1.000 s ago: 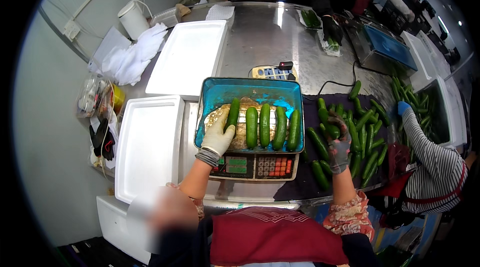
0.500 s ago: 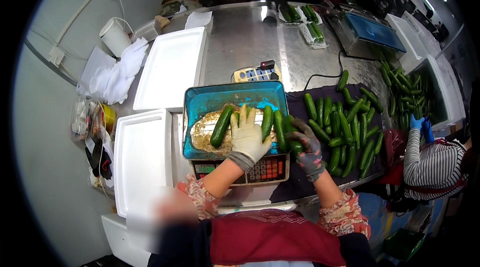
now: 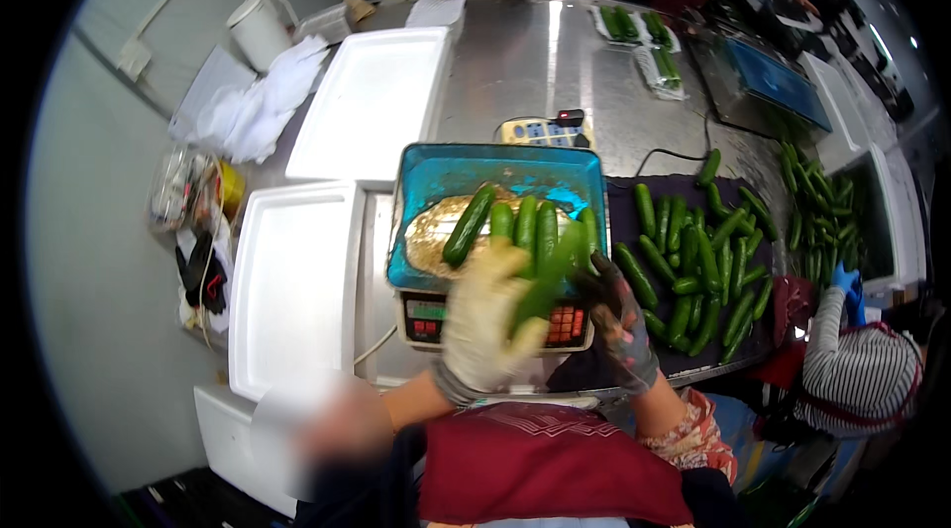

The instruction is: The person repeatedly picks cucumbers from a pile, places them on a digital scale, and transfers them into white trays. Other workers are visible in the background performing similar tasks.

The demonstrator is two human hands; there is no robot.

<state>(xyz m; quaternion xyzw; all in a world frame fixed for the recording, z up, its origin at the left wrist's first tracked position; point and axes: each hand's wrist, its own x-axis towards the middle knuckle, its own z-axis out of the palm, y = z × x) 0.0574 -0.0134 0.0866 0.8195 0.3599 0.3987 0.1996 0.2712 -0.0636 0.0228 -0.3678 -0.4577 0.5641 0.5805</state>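
A blue scale tray (image 3: 436, 159) with a worn, pale patch holds several green cucumbers (image 3: 470, 226), which lie lengthwise. My left hand (image 3: 485, 325), in a cream glove and smeared by motion, is over the tray's front edge. Between its thumb and fingers a blurred, tilted cucumber (image 3: 548, 282) is gripped at its lower end. My right hand (image 3: 622, 325), in a dark patterned glove, is by the tray's front right corner, fingers apart and nothing seen in them. Under the tray, the scale's keypad (image 3: 567, 324) is partly covered by my left hand.
A cucumber pile (image 3: 705, 261) lies on dark cloth (image 3: 626, 221) at right. Two white foam trays (image 3: 381, 82) stand left. Packed cucumbers (image 3: 662, 67), a power strip (image 3: 540, 133) and a second scale (image 3: 773, 82) are farther back. A co-worker's blue-gloved hand (image 3: 845, 278) is by a foam box (image 3: 892, 221) at right.
My left hand has come back toward me from among the tray's cucumbers and now grips one. My right hand no longer holds its cucumber. The whole view has shifted slightly.
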